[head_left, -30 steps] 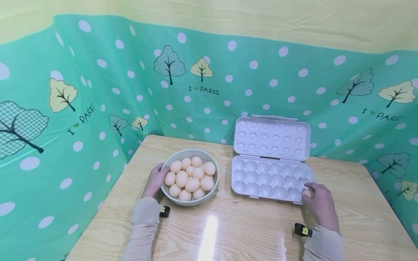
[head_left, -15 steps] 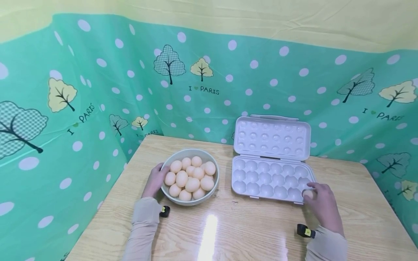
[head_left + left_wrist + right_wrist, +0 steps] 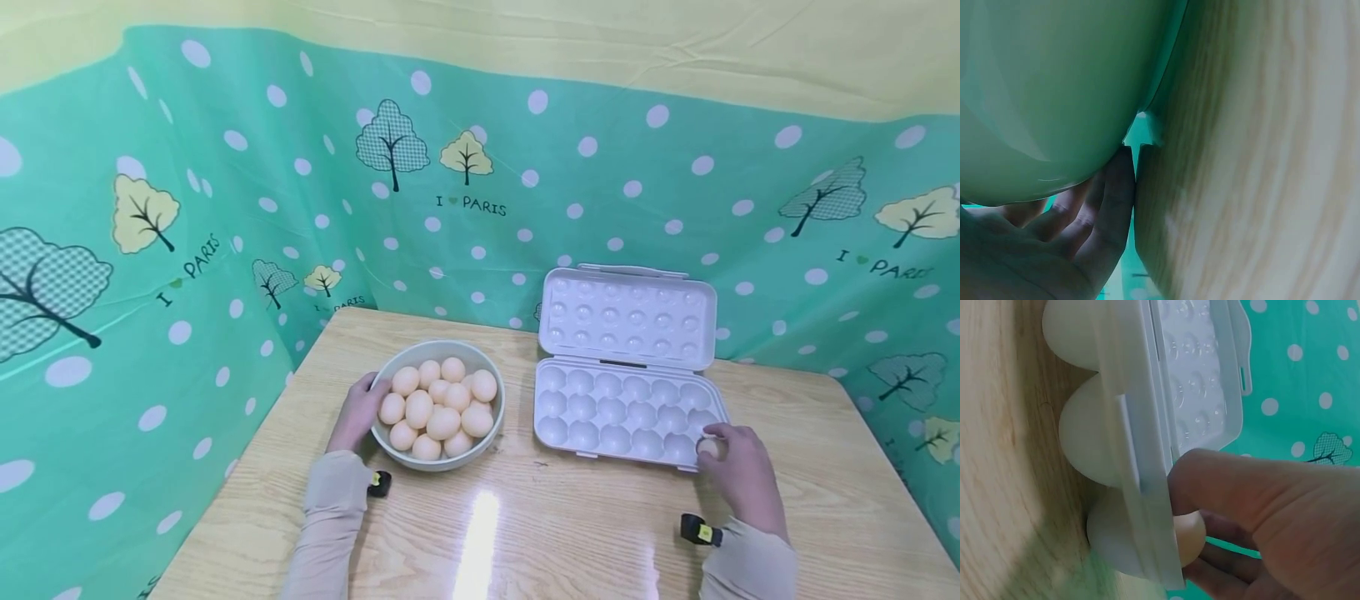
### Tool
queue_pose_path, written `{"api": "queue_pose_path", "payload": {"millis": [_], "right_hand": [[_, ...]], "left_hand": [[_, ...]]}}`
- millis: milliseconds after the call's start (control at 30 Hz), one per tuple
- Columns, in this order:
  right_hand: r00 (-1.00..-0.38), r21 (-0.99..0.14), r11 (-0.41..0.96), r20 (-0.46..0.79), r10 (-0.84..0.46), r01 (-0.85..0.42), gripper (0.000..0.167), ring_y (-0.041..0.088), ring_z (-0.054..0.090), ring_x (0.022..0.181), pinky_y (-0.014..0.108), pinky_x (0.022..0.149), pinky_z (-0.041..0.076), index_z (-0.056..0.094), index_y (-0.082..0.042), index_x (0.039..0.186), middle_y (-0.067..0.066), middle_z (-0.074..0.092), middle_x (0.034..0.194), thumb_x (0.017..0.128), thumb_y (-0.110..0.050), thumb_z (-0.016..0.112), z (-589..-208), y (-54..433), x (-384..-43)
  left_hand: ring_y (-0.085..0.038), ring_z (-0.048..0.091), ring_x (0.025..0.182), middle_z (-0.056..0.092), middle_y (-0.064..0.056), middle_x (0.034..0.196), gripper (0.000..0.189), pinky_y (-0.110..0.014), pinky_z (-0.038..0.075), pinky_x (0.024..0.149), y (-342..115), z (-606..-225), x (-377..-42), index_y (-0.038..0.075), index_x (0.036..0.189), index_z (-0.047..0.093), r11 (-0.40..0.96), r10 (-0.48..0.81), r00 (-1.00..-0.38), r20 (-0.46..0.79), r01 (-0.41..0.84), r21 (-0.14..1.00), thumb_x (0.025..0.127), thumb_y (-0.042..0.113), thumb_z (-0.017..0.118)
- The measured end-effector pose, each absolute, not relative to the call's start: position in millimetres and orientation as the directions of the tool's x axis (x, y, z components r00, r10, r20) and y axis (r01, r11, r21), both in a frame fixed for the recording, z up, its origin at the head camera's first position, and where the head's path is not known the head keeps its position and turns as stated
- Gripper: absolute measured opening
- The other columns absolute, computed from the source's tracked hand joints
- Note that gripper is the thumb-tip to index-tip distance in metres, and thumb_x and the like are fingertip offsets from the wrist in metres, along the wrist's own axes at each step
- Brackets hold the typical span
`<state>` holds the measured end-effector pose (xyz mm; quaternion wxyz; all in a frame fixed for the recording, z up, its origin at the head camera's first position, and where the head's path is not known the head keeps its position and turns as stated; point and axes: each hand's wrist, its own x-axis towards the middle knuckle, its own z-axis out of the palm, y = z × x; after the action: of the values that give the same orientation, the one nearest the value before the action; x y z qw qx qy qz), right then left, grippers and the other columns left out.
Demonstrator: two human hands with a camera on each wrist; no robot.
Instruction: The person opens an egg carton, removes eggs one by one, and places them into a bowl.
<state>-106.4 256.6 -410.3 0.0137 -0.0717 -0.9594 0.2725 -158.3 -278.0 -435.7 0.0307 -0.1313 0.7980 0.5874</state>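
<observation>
My left hand point(image 3: 358, 417) holds the near-left side of a pale grey-green bowl point(image 3: 491, 437), with a digit over the rim. In the left wrist view, fingers point(image 3: 1113, 206) lie along the bowl's curved outer wall point(image 3: 1054, 87). Several light-brown eggs point(image 3: 418, 409) fill the bowl. At the right, an egg carton point(image 3: 627, 408) lies open with rows of round cups. My right hand point(image 3: 744, 473) pinches one egg point(image 3: 1190, 539) at the carton's front-right corner cup. The egg's lower part is hidden inside that cup.
The carton's lid point(image 3: 628, 317) leans back near the green dotted curtain point(image 3: 480, 225). Both stand on a wooden table point(image 3: 570, 525), with bare wood between bowl and carton. A black wrist camera point(image 3: 380, 484) sits at the left cuff, another camera point(image 3: 697, 529) at the right.
My right hand and wrist have shifted slightly to the right, with the fingers still at the egg in the corner cup. The left hand and bowl stay put.
</observation>
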Motion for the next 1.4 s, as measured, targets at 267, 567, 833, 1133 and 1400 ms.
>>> {"api": "queue_pose_path", "payload": {"millis": [267,567,833,1133,1400], "right_hand": [[-0.984,-0.556,0.821,0.025,0.174,0.131,0.047,0.056,0.041,0.121,0.073,0.100,0.034,0.054,0.010,0.129,0.038,0.042,0.132,0.088,-0.010,0.062,-408,258,-104],[-0.990,-0.547,0.834,0.069,0.125,0.067,0.044,0.054,0.046,0.115,0.071,0.096,0.038,0.056,0.012,0.127,0.038,0.046,0.127,0.087,-0.007,0.062,-409,259,-104],[-0.987,-0.560,0.826,0.089,0.136,0.063,0.043,0.055,0.042,0.120,0.072,0.100,0.034,0.058,0.011,0.124,0.038,0.047,0.129,0.088,-0.010,0.064,-400,255,-101],[-0.981,-0.573,0.819,0.148,0.126,0.019,0.038,0.051,0.049,0.112,0.068,0.092,0.043,0.061,0.009,0.121,0.035,0.052,0.125,0.087,-0.008,0.063,-394,250,-99],[-0.988,-0.626,0.780,0.113,0.102,0.008,0.038,0.047,0.054,0.111,0.060,0.088,0.051,0.061,0.006,0.124,0.031,0.051,0.129,0.090,-0.010,0.063,-387,235,-103]], "left_hand": [[-0.036,0.045,0.136,0.048,-0.024,0.144,0.051,-0.051,0.033,0.118,-277,-435,-158,0.000,0.144,0.045,0.280,-0.177,-0.964,-0.199,-0.243,0.929,0.104,0.032,0.041],[-0.036,0.045,0.137,0.049,-0.023,0.145,0.051,-0.051,0.033,0.118,-277,-432,-156,0.001,0.143,0.046,0.277,-0.170,-0.964,-0.206,-0.247,0.928,0.103,0.031,0.041],[-0.037,0.044,0.137,0.049,-0.024,0.145,0.050,-0.053,0.033,0.118,-278,-433,-156,0.001,0.143,0.046,0.289,-0.167,-0.964,-0.208,-0.249,0.924,0.104,0.032,0.040],[-0.037,0.045,0.137,0.049,-0.024,0.144,0.050,-0.052,0.032,0.118,-277,-435,-157,0.001,0.142,0.047,0.287,-0.173,-0.964,-0.202,-0.246,0.926,0.103,0.032,0.041],[-0.037,0.045,0.136,0.048,-0.025,0.145,0.051,-0.051,0.032,0.118,-277,-436,-158,0.000,0.144,0.044,0.271,-0.180,-0.964,-0.198,-0.242,0.931,0.104,0.031,0.041]]}}
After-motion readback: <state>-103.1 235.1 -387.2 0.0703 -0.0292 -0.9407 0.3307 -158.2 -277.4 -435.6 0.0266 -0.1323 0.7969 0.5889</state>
